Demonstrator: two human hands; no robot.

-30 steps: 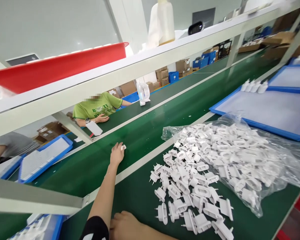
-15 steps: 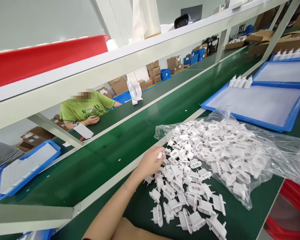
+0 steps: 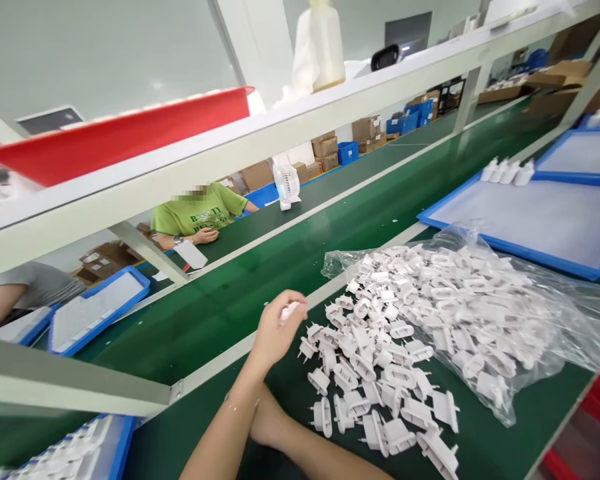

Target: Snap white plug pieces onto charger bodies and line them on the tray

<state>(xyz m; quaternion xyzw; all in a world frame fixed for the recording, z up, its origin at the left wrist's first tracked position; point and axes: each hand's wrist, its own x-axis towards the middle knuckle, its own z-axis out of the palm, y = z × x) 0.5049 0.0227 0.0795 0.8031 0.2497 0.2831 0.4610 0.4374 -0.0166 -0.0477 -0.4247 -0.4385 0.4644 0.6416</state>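
My left hand (image 3: 275, 330) is raised at the left edge of a loose pile of white plastic plug parts (image 3: 380, 360), fingers pinched on one small white plug part (image 3: 289, 311). The pile spills from a clear plastic bag (image 3: 485, 313) onto the green table top. My right hand (image 3: 267, 421) lies on the table under my left forearm; its fingers are hidden. Just beyond my left hand runs the green conveyor belt (image 3: 230, 300).
A large blue tray (image 3: 530, 217) with a few white bottles (image 3: 507, 172) lies far right. Across the belt sit a person in a green shirt (image 3: 195, 213), a small white fan (image 3: 286, 183) and another blue tray (image 3: 97, 310). A red tray (image 3: 120, 137) rests on the shelf overhead.
My left hand came back from the conveyor belt to the pile, dipped among the parts, and now is lifted slightly left with a white part pinched in it.
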